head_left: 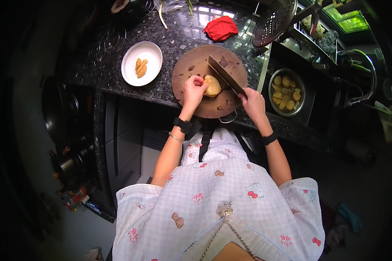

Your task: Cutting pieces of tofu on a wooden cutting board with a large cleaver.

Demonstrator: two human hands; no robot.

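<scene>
On a round wooden board [187, 60], my left hand [194, 92] pinches the left side of a lumpy yellow piece of food [213, 88]. My right hand [253, 102] grips the handle of a dark cleaver [224, 72], whose blade angles up and left over the board, just right of the piece. Left of the board, a white dish [130, 68] holds a few yellow-brown slices [141, 68]. To the right, a metal bowl [277, 75] in the sink holds several yellow chunks [287, 98].
A red cloth [220, 28] lies behind the board on the speckled counter [101, 54], with green stalks [163, 17] farther back. A perforated dark utensil [274, 21] stands at back right, near a curved tap [370, 76]. Dark pots [74, 167] are at lower left.
</scene>
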